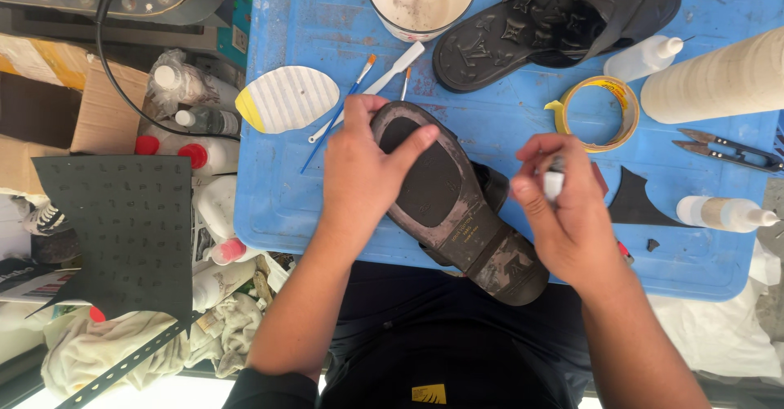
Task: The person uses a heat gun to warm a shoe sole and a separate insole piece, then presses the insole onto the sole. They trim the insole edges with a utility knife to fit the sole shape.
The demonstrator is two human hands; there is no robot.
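The sandal (457, 201) lies sole-up over the near edge of the blue table (286, 197), its long axis running on a diagonal: the toe points up and to the left, the heel down and to the right, hanging past the table's near rim above the person's lap. The left hand (359, 176) grasps the toe end, thumb pressed across the dark front patch of the sole, fingers wrapped around the far edge. The right hand (567, 213) is clenched around a small white bottle (554, 184), held just beside the sandal's right edge at mid-length, not touching the sole as far as I can see.

Room is tight beyond the toe: thin brushes (351, 99) and a yellow-edged insole piece (286, 99) lie just past the left hand, and a second black sandal (555, 21) sits farther back. A roll of yellow tape (596, 111) lies just beyond the right hand, with thread snips (727, 149) and a squeeze bottle (723, 213) to the right. The blue surface left of the left hand is open.
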